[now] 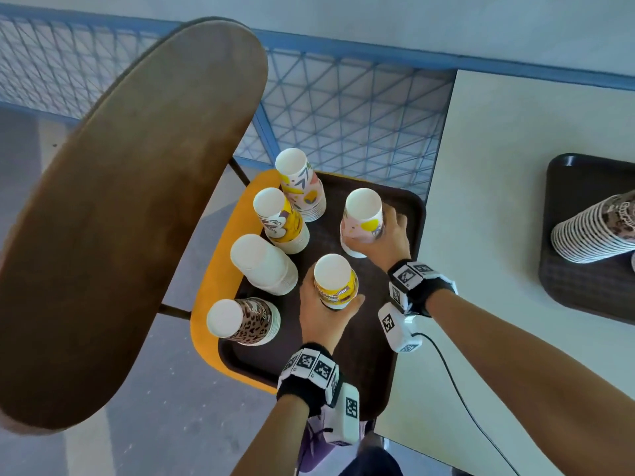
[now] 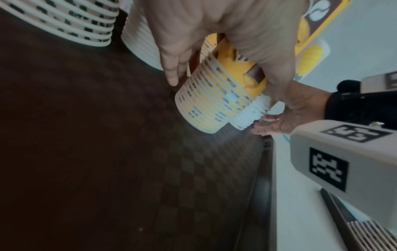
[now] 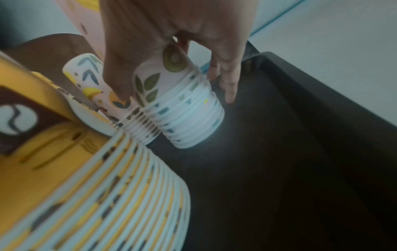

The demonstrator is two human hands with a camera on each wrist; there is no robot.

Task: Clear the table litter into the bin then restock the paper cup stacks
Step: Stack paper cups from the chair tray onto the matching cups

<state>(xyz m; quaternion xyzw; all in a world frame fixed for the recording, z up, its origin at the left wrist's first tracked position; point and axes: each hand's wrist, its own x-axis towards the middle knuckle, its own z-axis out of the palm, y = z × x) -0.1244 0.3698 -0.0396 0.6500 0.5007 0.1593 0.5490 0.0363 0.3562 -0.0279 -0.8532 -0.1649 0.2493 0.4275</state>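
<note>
Several stacks of upturned paper cups stand on a dark brown tray [image 1: 374, 338] that lies on a yellow chair seat [image 1: 209, 286]. My left hand [image 1: 331, 294] grips the yellow cup stack [image 1: 332, 269] at the tray's middle; in the left wrist view the left hand [image 2: 223, 84] wraps that yellow stack [image 2: 206, 105], which is tilted at the tray surface. My right hand [image 1: 372, 231] grips the pink fruit-print stack [image 1: 363, 206] further back. The right wrist view shows the right hand [image 3: 176, 96] around the pink stack [image 3: 184, 118], rims down by the tray floor [image 3: 279, 169].
On the tray's left side stand a leopard-print stack [image 1: 244, 321], a plain white stack [image 1: 263, 264], another yellow stack [image 1: 278, 218] and a patterned stack [image 1: 302, 183]. A brown chair back [image 1: 137, 201] looms left. The white table [image 1: 498, 201] at right bears a second tray [image 1: 563, 280] with leopard cups [image 1: 594, 231].
</note>
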